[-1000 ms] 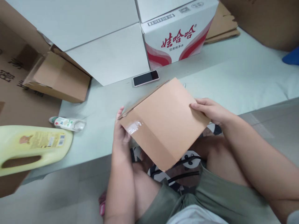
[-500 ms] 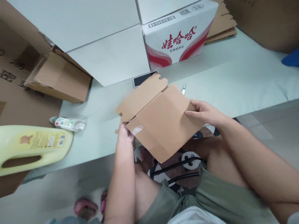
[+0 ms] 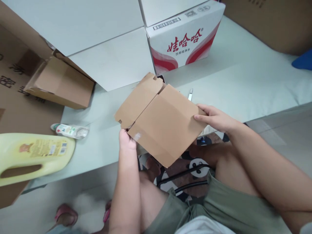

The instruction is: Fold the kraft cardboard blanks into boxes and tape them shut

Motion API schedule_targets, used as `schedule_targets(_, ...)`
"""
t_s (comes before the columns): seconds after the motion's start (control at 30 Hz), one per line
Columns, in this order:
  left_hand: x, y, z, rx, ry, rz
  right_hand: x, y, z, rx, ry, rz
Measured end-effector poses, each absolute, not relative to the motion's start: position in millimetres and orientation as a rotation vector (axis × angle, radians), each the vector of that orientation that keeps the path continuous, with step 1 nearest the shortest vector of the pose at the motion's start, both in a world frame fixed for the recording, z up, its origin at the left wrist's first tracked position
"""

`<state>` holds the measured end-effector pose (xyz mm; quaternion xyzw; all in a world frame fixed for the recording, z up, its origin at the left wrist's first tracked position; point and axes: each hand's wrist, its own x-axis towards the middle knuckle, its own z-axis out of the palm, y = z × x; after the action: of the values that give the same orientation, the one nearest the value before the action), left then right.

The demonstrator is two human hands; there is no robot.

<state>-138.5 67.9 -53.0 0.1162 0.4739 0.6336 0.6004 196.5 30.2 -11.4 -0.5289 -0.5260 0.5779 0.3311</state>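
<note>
A brown cardboard box (image 3: 163,126) is held tilted above the table's front edge and over my lap. Its notched lid flap (image 3: 138,102) stands out at the far left side, and a bit of clear tape shows near the left corner. My left hand (image 3: 127,140) grips that left corner from below, its fingertips partly hidden behind the cardboard. At the right edge, my right hand (image 3: 214,117) pinches the box, thumb on top and the other fingers underneath or along the edge. Just beyond the box lies a small silver tool (image 3: 190,94), too small to name surely.
White cartons (image 3: 117,55) and a red-and-white water carton (image 3: 185,45) stand at the back. To the left are a small brown box (image 3: 65,81), a clear bottle (image 3: 70,130) and a yellow jug (image 3: 36,156). Another person's pink-shod foot (image 3: 65,214) is on the floor.
The box has shifted slightly left, its flap now covering most of the dark phone-like object. The flat cardboard behind the water carton is no longer visible. The other person's foot moved left.
</note>
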Motion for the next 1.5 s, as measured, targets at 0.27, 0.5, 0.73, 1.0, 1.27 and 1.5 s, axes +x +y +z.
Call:
schedule_targets(0.27, -136.3, 58.9, -38.0, 0.357, 1.016, 1.504, 192.6, 34.1, -15.4, -1.330, -0.994, 1.487)
schedule_targets(0.5, -150.9, 41.1, -42.1, 0.547, 1.083, 1.576, 195.5, 32.1, -7.6, -1.335, -0.953, 1.481)
schedule_targets(0.73, -139.0, 33.6, -31.7, 0.631, 0.888, 1.358, 194.9, 31.9, -10.8, -1.307, -0.961, 1.408)
schedule_targets(1.0, -123.3, 57.1, -45.1, 0.412, 0.960, 1.380, 172.3, 29.4, -15.6, -1.173, -1.161, 1.495)
schedule_targets(1.27, -120.2, 50.3, -34.7, 0.351, 0.906, 1.308, 148.0, 14.1, -4.2, -1.290, -0.878, 1.387)
schedule_targets(1.5, -135.8, 39.6, -30.4, 0.319, 0.967, 1.264, 215.7, -34.5, 37.3, -1.401, -0.558, 0.760)
